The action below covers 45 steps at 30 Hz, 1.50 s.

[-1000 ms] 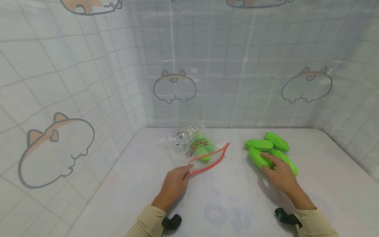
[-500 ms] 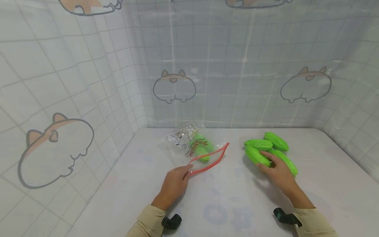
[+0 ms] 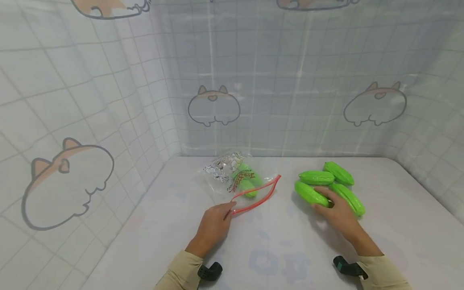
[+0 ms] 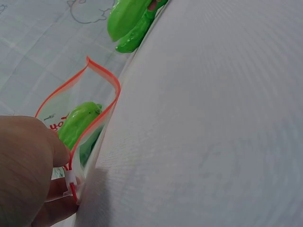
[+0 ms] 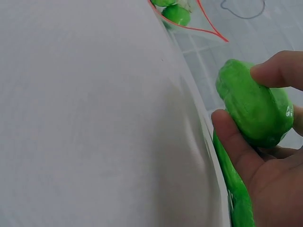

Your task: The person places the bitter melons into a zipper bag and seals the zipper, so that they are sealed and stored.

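My right hand (image 3: 340, 219) grips a glossy, ridged green bitter melon (image 3: 309, 193), thumb on one side and fingers on the other; the right wrist view shows this melon (image 5: 253, 104) from one end, close up. With thumb and fingers, my left hand (image 3: 214, 225) pinches one corner of the mouth of a clear zip bag (image 3: 217, 189), by its white slider (image 4: 70, 177). The bag's red-edged mouth gapes toward the right. Inside lie green melons (image 4: 78, 125), partly hidden by the bag's printing; their number is unclear.
Close to my right hand lie more green melons: one (image 3: 317, 177) behind the held one, another (image 3: 339, 173) farther back, a third (image 3: 351, 201) to the right. The white table (image 3: 275, 233) ends at a grid-patterned curtain (image 3: 282, 100) at the back and sides.
My right hand has drawn its melon slightly left and away from the others, leaving a gap between it and the melon on the right. The left hand and bag have stayed put.
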Each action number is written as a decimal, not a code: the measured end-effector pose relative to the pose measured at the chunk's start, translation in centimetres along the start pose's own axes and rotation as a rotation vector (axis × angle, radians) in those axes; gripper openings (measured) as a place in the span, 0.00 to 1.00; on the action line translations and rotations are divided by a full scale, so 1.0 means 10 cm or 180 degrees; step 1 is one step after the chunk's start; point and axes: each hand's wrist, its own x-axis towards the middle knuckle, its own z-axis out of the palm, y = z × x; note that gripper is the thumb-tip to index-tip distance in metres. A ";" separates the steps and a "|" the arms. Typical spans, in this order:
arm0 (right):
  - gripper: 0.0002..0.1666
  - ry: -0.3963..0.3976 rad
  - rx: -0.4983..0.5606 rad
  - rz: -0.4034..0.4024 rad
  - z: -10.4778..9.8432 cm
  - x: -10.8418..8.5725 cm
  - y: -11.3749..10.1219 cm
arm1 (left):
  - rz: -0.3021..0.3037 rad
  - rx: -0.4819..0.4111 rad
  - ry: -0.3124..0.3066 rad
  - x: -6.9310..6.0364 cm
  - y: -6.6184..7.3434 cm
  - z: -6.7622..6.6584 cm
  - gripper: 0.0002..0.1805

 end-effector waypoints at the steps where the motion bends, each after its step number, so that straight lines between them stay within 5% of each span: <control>1: 0.37 0.0001 0.0007 -0.0010 0.00 0.00 0.00 | 0.0007 -0.0004 0.0000 0.00 0.00 0.00 0.15; 45: 0.33 -0.0365 0.0066 -0.0216 0.24 -0.01 -0.09 | 0.0025 -0.0007 0.0045 0.01 -0.01 0.00 0.14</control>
